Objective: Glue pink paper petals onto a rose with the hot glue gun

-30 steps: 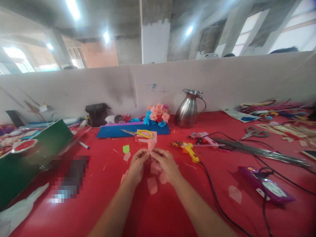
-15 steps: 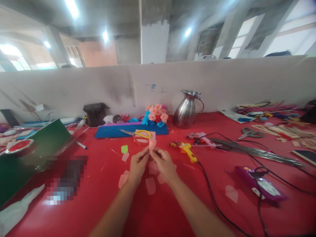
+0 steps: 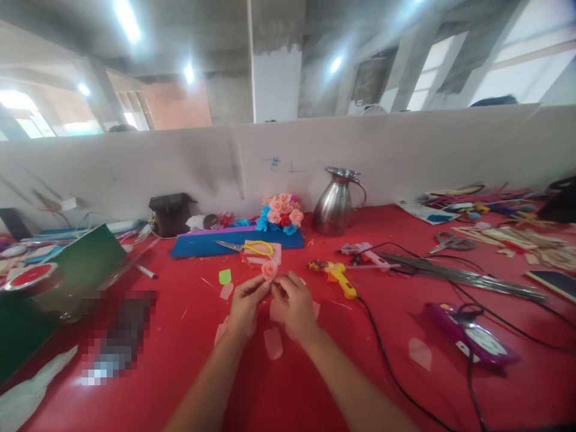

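Between my fingertips is a small pink paper rose (image 3: 269, 270), its curled layers turned toward me. My left hand (image 3: 246, 300) pinches its base from the left. Close by on the right, my right hand (image 3: 294, 303) has its fingers pinched together at the same base; the exact contact is hidden. Loose pink paper petals (image 3: 273, 343) lie on the red table under and around my hands. Just beyond the rose, yellow-handled scissors (image 3: 258, 247) rest on pink paper (image 3: 275, 254). A yellow glue gun (image 3: 344, 281) lies to the right.
A steel jug (image 3: 333, 207) and a bunch of pink, blue and red paper flowers (image 3: 282, 213) stand at the back by the partition. At right are a purple power strip (image 3: 472, 339), trailing cables and grey-handled scissors (image 3: 454, 241). A green board (image 3: 90, 264) leans at left.
The rose has tipped over, so its curled face now shows instead of a smooth petal side. My right hand's fingers have curled in more. The whole view has shifted slightly.
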`<state>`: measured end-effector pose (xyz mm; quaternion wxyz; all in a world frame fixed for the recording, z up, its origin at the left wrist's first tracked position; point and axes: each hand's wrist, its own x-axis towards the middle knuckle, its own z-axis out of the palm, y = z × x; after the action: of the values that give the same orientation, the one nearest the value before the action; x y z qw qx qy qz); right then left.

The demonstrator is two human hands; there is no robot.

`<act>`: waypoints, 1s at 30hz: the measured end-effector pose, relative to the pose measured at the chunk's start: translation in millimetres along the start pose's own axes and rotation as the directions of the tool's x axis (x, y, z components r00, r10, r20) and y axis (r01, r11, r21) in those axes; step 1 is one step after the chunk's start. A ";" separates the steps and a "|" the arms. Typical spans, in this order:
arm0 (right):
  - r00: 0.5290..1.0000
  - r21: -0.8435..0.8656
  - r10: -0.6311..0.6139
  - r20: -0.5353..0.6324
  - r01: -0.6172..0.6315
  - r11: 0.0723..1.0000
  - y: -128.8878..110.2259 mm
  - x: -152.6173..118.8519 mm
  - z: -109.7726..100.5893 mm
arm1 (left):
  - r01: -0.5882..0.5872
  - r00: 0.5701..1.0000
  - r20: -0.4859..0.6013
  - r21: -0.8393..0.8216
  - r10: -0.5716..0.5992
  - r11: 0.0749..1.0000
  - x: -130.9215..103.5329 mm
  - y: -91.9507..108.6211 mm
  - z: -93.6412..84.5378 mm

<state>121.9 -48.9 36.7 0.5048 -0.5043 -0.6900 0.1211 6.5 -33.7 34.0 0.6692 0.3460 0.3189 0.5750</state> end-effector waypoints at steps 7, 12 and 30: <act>1.000 0.038 0.006 -0.003 -0.006 0.999 -4.3 2.0 -2.1 | 0.063 0.997 -0.033 -0.109 -0.067 0.992 3.1 -2.8 -1.9; 0.998 0.092 0.055 0.006 -0.055 0.994 -9.1 3.2 -4.3 | 0.084 0.991 -0.095 -0.090 -0.092 0.992 6.7 -5.5 -5.7; 0.976 0.297 0.216 0.027 -0.214 0.931 -5.7 4.9 0.6 | 0.087 0.990 -0.103 -0.081 -0.095 0.993 6.3 -4.8 -3.7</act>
<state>118.2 -47.3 43.1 0.5608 -0.4951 -0.6031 0.2767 6.9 -27.5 27.7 0.6895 0.2741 0.3475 0.5733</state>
